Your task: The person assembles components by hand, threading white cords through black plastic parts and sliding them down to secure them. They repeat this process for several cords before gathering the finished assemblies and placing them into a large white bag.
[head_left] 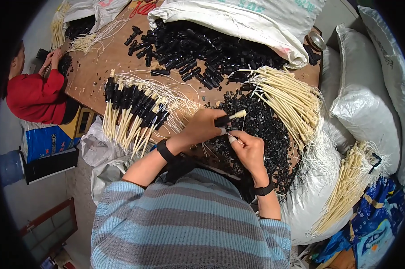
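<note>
My left hand [201, 127] is closed around a black plastic tube [222, 120], from whose upper end a cream ribbed tip [238, 114] sticks out. Close beside it, my right hand [249, 150] is pinched on a thin white string [229, 133] that runs towards the left hand. White wrapping covers the right thumb. Both hands hover over a heap of small black plastic bits [242, 105]. To the left lies a row of black tubes fitted on cream sticks [137, 103], their white strings trailing right. A bundle of bare cream sticks [285, 96] lies to the right.
Loose black tubes [189, 49] spill from a white woven sack [242, 22] across the brown table [88, 85]. Red scissors [144, 8] lie at the back. Full white sacks [361, 85] and another stick bundle [346, 188] stand right. A person in red [36, 96] works at the left.
</note>
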The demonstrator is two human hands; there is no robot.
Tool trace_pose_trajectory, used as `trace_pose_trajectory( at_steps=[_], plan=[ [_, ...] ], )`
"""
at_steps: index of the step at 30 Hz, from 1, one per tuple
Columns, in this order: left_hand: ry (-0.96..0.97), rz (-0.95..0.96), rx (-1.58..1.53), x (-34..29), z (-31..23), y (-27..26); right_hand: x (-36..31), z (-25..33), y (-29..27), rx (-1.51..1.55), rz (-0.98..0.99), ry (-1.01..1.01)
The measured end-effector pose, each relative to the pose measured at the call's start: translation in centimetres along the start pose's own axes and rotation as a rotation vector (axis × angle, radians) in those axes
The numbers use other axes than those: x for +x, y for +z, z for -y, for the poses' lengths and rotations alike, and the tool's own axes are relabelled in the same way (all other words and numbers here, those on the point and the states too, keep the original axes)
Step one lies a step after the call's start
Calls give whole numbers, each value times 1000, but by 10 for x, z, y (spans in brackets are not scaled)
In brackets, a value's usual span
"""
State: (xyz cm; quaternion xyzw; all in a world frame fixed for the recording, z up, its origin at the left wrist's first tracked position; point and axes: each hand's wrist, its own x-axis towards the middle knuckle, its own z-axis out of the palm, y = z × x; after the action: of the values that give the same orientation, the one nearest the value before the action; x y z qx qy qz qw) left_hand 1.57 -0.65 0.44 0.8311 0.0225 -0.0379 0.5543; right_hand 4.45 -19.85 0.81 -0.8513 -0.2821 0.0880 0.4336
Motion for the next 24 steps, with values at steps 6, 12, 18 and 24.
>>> trace_pose_trajectory(
  at_steps=[6,12,18,24],
  plan=[
    [205,-143,425,-9,5,1,5,5,3,-134,-212,-88],
    [237,-135,460,-11,9,2,7,5,5,-223,-246,-114],
    [269,-69,457,-10,5,6,7,2,10,-231,-167,-169],
    [118,113,405,-7,-3,7,5,2,10,-22,-11,-142]
  ],
)
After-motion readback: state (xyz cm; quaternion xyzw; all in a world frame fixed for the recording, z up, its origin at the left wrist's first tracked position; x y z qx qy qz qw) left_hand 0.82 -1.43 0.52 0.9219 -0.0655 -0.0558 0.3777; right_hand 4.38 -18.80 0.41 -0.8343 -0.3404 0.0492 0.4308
